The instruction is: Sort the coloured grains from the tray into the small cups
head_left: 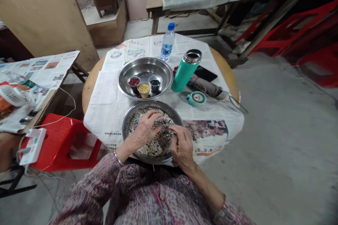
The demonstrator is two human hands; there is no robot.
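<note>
A steel basin (126, 119) close in front of me holds mixed grains and beans (153, 146), mostly white with dark and yellow ones. Over its left half is my left hand (144, 130), thumb and fingers apart, above the mix. My right hand (182, 144) rests at the right rim with thumb and fingertips pinched together; anything between them is too small to name. Behind stands a wider steel bowl (123, 77) with three clear cups: red beans (133, 81), yellow beans (144, 88) and black beans (155, 83). A few loose beans lie beside the cups.
Newspaper (105, 112) covers the round table. Toward its back stand a water bottle (167, 42), an uncapped green thermos (186, 70), its lid (196, 98), a phone (206, 74) and a folded umbrella-like bundle (204, 86). A red stool (66, 144) with a power strip (33, 147) is at left.
</note>
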